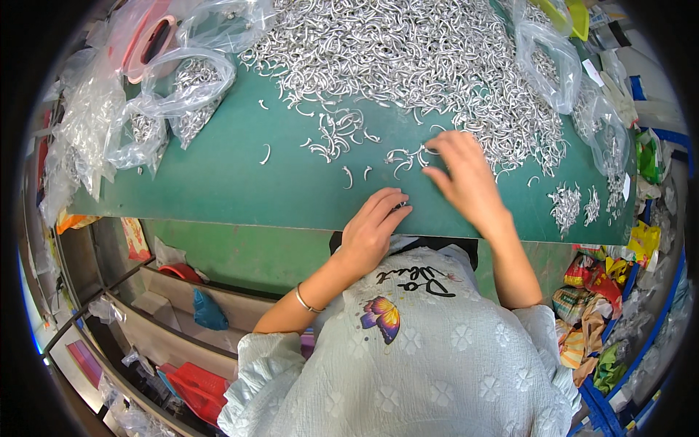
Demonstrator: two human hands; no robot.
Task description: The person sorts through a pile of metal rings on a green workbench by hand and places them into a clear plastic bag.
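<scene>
Left hand (370, 231) at the near edge of the green table (240, 193), fingers curled around small metal bits (399, 207) that show between thumb and fingers; number hidden. Right hand (466, 175) farther out and to the right, thumb and forefinger parted at a loose cluster of curved silvery pieces (400, 156); contact with any single piece cannot be told.

Nearest: pale patterned shirt (437, 349), butterfly print on the front. Red plastic basket (200, 390) low on the left. Bracelet (307, 300) on the left wrist. Colourful packets (597, 284) to the right, beyond the table's side.

On the table, right, near the edge: small pile (565, 207) of silvery pieces, a narrower pile (591, 206) just to its right. Beyond the left hand, two single pieces (347, 177) lie apart. Farther, slightly left of centre, a loose group (338, 135).

Far side: large heap (393, 58) of the same pieces across centre and right. Clear plastic bags (189, 95) containing pieces at far left; another clear bag (546, 62) at far right, against the heap. Yellow-green container (579, 18) at the far right corner.
</scene>
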